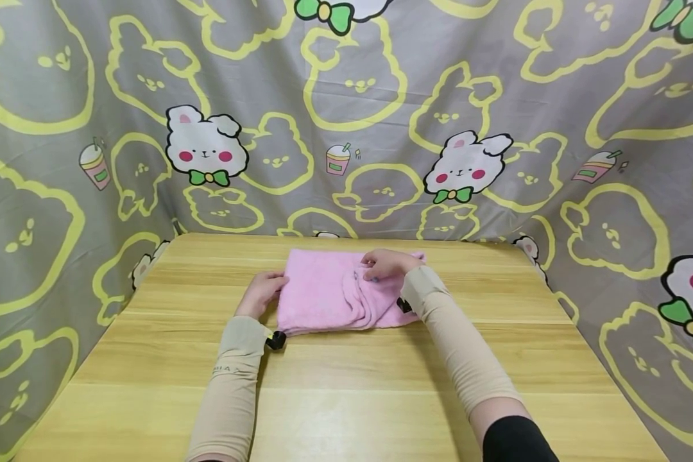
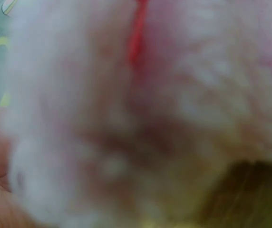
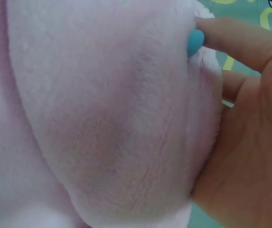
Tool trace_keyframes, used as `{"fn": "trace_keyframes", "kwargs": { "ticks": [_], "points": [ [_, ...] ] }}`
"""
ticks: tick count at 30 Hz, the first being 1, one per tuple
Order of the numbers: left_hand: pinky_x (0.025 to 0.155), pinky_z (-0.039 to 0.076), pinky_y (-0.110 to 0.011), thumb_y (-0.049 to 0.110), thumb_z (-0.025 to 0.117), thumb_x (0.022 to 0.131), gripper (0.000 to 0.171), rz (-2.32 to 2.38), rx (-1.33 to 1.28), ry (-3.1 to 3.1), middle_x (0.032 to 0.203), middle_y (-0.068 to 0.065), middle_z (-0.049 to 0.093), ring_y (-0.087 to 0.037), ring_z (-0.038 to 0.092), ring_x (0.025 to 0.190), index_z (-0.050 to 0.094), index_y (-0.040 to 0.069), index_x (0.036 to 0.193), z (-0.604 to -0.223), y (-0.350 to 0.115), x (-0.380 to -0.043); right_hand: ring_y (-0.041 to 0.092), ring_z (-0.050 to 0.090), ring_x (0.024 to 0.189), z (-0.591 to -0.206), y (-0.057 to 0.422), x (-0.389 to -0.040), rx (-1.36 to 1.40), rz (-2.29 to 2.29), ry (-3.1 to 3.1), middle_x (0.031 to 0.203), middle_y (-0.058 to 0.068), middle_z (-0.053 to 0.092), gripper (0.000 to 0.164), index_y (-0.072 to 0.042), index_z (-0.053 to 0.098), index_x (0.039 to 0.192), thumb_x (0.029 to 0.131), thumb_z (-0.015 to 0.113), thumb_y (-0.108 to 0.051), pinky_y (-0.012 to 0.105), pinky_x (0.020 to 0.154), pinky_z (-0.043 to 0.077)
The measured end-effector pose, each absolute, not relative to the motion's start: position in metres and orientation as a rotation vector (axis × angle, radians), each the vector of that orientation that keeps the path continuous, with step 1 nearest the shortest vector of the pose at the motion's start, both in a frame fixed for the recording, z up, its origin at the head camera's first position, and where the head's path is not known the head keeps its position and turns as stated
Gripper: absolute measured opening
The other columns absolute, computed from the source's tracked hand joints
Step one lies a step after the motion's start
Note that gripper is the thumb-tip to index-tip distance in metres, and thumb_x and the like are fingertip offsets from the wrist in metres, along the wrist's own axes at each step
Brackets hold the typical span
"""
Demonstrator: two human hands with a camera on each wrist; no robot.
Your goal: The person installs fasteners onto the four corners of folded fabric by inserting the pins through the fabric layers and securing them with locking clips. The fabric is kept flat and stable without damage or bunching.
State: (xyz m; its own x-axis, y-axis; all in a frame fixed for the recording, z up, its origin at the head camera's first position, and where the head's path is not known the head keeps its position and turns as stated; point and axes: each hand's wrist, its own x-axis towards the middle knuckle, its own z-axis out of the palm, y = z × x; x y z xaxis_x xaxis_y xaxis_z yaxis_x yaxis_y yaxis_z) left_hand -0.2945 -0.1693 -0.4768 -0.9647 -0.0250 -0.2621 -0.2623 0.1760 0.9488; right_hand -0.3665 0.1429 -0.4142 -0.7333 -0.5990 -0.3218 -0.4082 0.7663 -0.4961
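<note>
A folded pink plush cloth [image 1: 317, 289] lies flat near the back of the table in the head view. Wavy layered folds run down its right half. My left hand [image 1: 258, 294] is at its left edge, fingertips touching the border. In the left wrist view the blurred plush pile [image 2: 79, 95] hides those fingers, and a thin red strip [image 2: 137, 35] shows on it. Reaching over the right half, my right hand [image 1: 389, 264] pinches a fold. The right wrist view shows a blue fingernail [image 3: 195, 42] against the fold's rim [image 3: 205, 109], other fingers behind it.
The wooden table [image 1: 346, 398] extends in front of the cloth and to both sides. A grey curtain [image 1: 375, 83] with cartoon rabbits surrounds its back and sides. Small black wrist cameras [image 1: 275, 340] sit near the cloth's lower edge.
</note>
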Motion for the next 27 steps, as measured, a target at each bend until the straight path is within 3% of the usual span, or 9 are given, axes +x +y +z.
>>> {"fn": "trace_keyframes", "kwargs": {
  "ticks": [4,8,18,27],
  "points": [
    [0.106,0.045,-0.04,0.014,0.052,0.099,0.048,1.874,-0.282,2.264,0.144,-0.026,0.047,-0.027,0.053,0.122,0.042,-0.009,0.141,-0.476,-0.169,-0.294,0.023,0.055,0.112,-0.414,0.143,-0.368,-0.777,-0.533,2.446,0.126,0.016,0.062,0.048,0.003,0.059,0.128,0.088,0.065,-0.023,0.039,0.106,0.042],
    [0.105,0.046,-0.038,0.014,0.052,0.099,0.048,1.867,-0.283,2.269,0.143,-0.025,0.048,-0.026,0.053,0.121,0.043,-0.008,0.141,-0.476,-0.169,-0.294,0.019,0.051,0.1,-0.414,0.144,-0.37,-0.796,-0.545,2.432,0.11,0.009,0.062,0.038,-0.002,0.063,0.118,0.086,0.067,-0.023,0.033,0.095,0.043],
    [0.108,0.044,-0.042,0.014,0.052,0.099,0.048,1.886,-0.278,2.26,0.144,-0.027,0.047,-0.029,0.052,0.125,0.043,-0.009,0.141,-0.478,-0.17,-0.295,0.017,0.051,0.095,-0.407,0.155,-0.365,-0.818,-0.698,2.432,0.099,0.0,0.059,0.013,-0.015,0.062,0.094,0.084,0.068,-0.011,0.03,0.085,0.041],
    [0.108,0.044,-0.042,0.014,0.052,0.099,0.048,1.891,-0.286,2.26,0.143,-0.026,0.048,-0.029,0.052,0.125,0.044,-0.008,0.14,-0.477,-0.171,-0.295,0.017,0.049,0.086,-0.396,0.18,-0.352,-0.902,-0.806,2.47,0.086,0.0,0.054,0.02,-0.016,0.064,0.095,0.079,0.071,-0.007,0.031,0.079,0.043]
  ]
}}
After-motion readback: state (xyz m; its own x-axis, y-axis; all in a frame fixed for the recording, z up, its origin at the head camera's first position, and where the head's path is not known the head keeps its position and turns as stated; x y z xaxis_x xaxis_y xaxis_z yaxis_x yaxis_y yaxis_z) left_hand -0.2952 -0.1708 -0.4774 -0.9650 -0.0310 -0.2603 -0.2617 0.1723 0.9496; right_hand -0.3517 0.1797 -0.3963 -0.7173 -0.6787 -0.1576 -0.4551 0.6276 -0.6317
